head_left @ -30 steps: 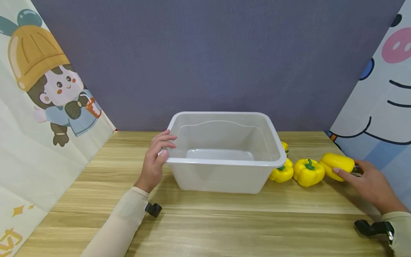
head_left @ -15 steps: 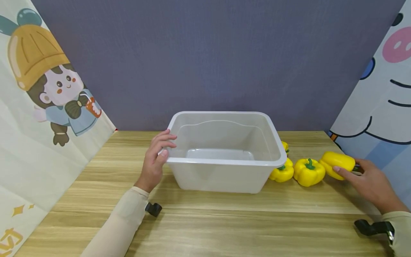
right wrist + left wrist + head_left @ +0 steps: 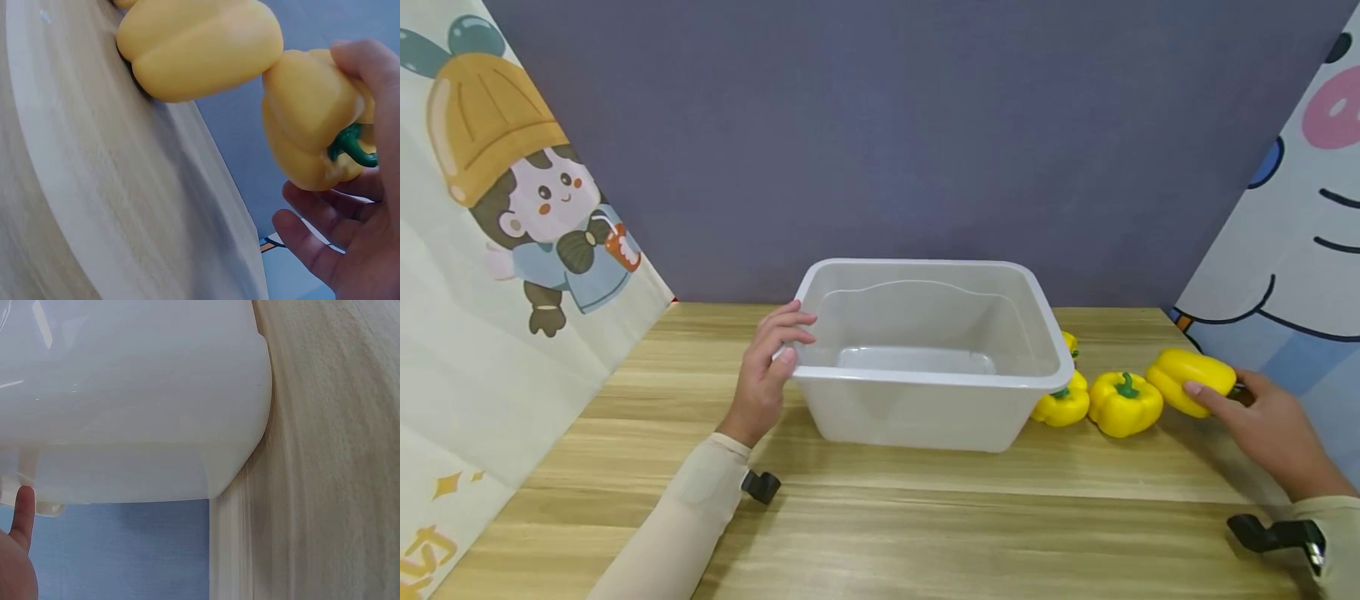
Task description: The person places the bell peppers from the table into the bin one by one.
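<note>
A pale grey plastic storage bin (image 3: 917, 412) stands on the wooden table, with nothing inside it. At its left rim my left hand (image 3: 767, 367) grips the edge, fingers reaching over to the inside. One finger (image 3: 24, 512) shows against the bin's rim in the left wrist view. My right hand (image 3: 1273, 425) holds a yellow bell pepper (image 3: 1189, 383) lying sideways, its green stem (image 3: 351, 145) facing the palm. The right wrist view shows this pepper lifted off the table, thumb on one side and fingers on the other.
A second yellow bell pepper (image 3: 1124, 405) sits upright beside the held one. Another pepper (image 3: 1063, 402) is by the bin's right wall, and one more (image 3: 1071, 343) is mostly hidden behind the bin. A grey-blue panel (image 3: 917, 150) closes off the back.
My right hand has raised the held pepper slightly and tilted it a little. The left hand keeps its grip on the bin, and the view has shifted slightly.
</note>
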### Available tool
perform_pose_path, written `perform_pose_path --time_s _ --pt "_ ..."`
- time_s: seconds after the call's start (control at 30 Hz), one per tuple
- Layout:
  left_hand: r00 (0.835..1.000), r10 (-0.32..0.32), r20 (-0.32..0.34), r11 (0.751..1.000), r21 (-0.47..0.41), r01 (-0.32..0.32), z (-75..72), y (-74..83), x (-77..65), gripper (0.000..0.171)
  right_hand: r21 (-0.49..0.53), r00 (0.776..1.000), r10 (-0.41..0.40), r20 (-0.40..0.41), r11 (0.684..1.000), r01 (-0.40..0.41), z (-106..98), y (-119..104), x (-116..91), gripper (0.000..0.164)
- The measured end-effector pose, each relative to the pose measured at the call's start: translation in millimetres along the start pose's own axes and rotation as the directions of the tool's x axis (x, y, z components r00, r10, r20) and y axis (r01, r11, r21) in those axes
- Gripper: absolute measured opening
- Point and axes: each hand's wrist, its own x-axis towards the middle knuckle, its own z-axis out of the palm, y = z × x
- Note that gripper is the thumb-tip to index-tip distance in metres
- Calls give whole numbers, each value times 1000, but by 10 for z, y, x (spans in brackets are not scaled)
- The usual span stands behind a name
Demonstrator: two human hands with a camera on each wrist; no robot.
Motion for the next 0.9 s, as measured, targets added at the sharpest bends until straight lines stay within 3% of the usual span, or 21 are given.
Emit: perform_pose_path --time_s 0.57,0.9 --pt "1000 -21 1 1000 -4 21 -4 -8 -30 26 4 1000 3 5 1000 -3 -12 -99 40 92" --pt "1000 -15 -1 1000 8 15 -17 2 -14 26 48 1000 -9 -13 999 9 -17 -238 47 85"
